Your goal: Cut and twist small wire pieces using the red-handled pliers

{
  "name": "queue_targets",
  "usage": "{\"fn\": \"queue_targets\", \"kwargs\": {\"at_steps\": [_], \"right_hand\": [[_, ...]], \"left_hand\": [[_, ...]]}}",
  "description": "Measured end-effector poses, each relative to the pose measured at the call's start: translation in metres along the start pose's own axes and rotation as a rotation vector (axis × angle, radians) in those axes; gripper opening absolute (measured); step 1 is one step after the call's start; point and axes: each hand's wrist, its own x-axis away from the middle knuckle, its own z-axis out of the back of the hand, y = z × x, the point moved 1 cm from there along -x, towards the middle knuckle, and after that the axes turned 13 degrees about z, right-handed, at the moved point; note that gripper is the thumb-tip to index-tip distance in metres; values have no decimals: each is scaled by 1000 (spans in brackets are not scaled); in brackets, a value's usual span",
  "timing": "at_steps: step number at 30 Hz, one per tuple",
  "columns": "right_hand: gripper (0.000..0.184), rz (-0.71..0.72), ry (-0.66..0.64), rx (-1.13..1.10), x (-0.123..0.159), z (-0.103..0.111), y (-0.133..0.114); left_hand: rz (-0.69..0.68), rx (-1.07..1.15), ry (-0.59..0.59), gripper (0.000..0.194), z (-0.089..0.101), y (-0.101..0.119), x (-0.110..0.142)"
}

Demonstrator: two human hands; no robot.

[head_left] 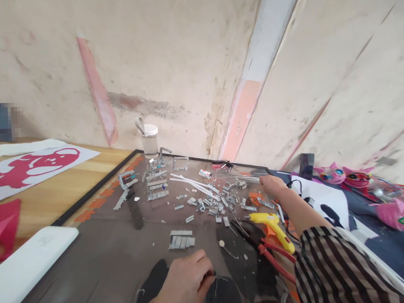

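My left hand (190, 275), low in the middle, is closed in a pinch with a thin pale wire (217, 277) at its fingertips. Farther off, my right hand (272, 184) is closed at the right end of some thin shiny strands (245, 177); its fingertips are partly hidden. Just beyond my left hand lies a small block of grey folded pieces (182, 241). Many loose grey pieces (214, 207) are scattered across the dark tabletop (109, 254). A small round disc with a wire tail (221, 243) rests between the left hand and the pliers (269, 251).
A yellow glue gun (272, 226) lies beside the red-handled pliers. White strips (193, 184) and grey assemblies (156, 185) sit farther back. A lidded clear jar (150, 139) stands near the wall. At left is a white slab (39, 261); pink figures (395, 212) are at right.
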Motion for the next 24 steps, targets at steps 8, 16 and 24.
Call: {"fn": "queue_targets", "kwargs": {"at_steps": [8, 16, 24], "right_hand": [[29, -113, 155, -295, 19, 10, 14], [29, -204, 385, -899, 29, 10, 30], [30, -284, 738, -1303, 32, 13, 43]], "left_hand": [[43, 10, -27, 10, 5, 5, 2], [68, 27, -42, 11, 10, 7, 1], [72, 10, -46, 11, 13, 10, 0]]}}
